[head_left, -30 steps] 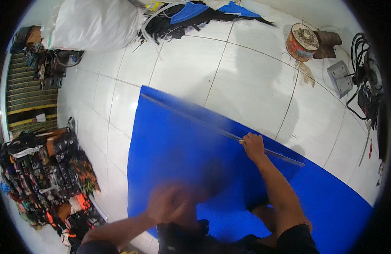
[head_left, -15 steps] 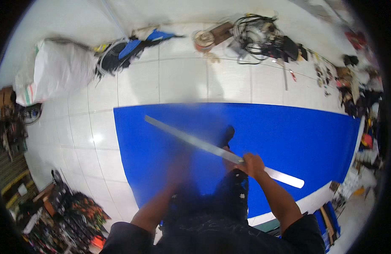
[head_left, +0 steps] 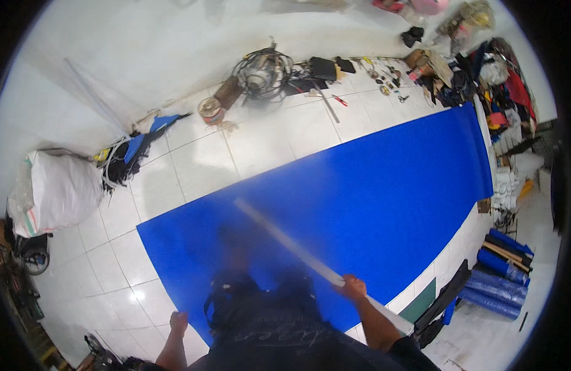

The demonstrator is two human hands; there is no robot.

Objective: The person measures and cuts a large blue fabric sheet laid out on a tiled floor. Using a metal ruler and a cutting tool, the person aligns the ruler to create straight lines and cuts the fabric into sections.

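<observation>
Straightedge [head_left: 288, 242], long and pale, slants over the blue sheet [head_left: 390, 185] in my head view; a haze across the middle blurs its far half, so I cannot tell whether that end touches the sheet or hangs above it. I have the right hand [head_left: 353, 288] closed around it, toward its near end, which runs on past the hand to the right of the forearm. The left hand [head_left: 179, 321] is low, just beside the sheet's left edge; I see nothing in it, but cannot tell how far open it is.

The sheet is spread over the white tile floor [head_left: 261, 148]. Laying it out looks done to me: most of it appears flat. I can make out no cut or drawn line on it, and the straightedge is not lined up with its long far edge. Of what is left, I can judge only that the straightedge is in hand, not set down.

Farther out, I see blue rolls [head_left: 493, 292] and a green piece [head_left: 418, 300] at right. Toward the wall are 1 thin strip [head_left: 327, 105], scissors [head_left: 403, 98], coiled cable [head_left: 261, 74] and 1 round can [head_left: 210, 111]; a white sack [head_left: 66, 188] stands at left.
</observation>
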